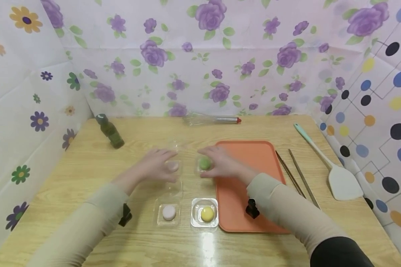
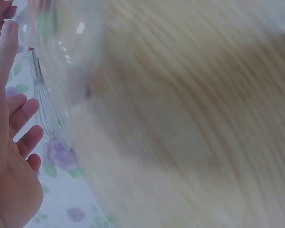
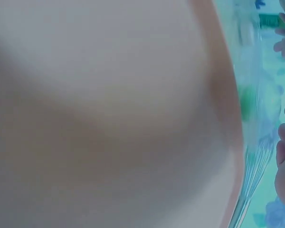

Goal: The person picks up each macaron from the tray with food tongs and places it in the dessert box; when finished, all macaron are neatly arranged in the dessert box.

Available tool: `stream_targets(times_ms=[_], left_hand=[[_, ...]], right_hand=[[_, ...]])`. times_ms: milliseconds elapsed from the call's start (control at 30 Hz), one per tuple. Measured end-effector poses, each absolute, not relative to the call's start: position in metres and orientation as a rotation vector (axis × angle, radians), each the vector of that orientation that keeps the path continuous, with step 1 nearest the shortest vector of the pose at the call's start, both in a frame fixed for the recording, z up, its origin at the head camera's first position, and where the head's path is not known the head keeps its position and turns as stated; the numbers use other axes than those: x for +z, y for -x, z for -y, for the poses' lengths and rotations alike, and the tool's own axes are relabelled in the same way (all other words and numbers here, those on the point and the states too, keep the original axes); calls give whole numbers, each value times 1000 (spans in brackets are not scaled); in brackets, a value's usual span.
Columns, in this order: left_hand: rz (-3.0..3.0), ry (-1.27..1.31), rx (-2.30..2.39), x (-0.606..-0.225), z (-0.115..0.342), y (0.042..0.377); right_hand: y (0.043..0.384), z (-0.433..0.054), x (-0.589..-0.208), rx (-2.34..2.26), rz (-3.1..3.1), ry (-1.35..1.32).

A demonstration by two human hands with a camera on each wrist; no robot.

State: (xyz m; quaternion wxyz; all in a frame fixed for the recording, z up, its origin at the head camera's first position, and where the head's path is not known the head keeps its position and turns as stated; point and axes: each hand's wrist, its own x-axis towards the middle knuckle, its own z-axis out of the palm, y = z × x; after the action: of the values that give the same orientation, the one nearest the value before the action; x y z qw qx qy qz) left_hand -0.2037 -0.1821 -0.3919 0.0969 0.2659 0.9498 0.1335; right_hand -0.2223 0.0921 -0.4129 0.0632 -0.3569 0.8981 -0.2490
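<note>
My left hand (image 1: 158, 165), blurred, hovers beside a pale pink macaron (image 1: 173, 166) in a clear plastic box, fingers and thumb spread. In the left wrist view its fingers (image 2: 24, 116) are loosely bent with nothing between them. On the other side, my right hand (image 1: 222, 162) has thumb and fingers parted around a green macaron (image 1: 205, 163) in another clear box. The right wrist view shows only part of that hand, its fingers relaxed. Nearer me, a second pale pink macaron (image 1: 169, 212) and a yellow macaron (image 1: 207, 214) sit in open clear boxes.
An orange tray (image 1: 254, 207) lies under my right forearm. Right of it are metal tongs (image 1: 297, 174) and a white spatula (image 1: 344, 182). A whisk (image 1: 214, 119) lies at the back edge, and a dark bottle (image 1: 110, 131) lies at the back left.
</note>
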Motion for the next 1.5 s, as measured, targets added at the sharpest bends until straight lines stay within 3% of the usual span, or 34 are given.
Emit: stream_targets(times_ms=[433, 833, 1500], left_hand=[[-2827, -877, 412, -389, 209, 180], [-2816, -881, 406, -400, 229, 162], [-2822, -786, 554, -408, 228, 154]], right_hand=[[203, -66, -407, -711, -2638, 1174], [188, -47, -408, -795, -2370, 1073], [186, -26, -418, -869, -2386, 1048]])
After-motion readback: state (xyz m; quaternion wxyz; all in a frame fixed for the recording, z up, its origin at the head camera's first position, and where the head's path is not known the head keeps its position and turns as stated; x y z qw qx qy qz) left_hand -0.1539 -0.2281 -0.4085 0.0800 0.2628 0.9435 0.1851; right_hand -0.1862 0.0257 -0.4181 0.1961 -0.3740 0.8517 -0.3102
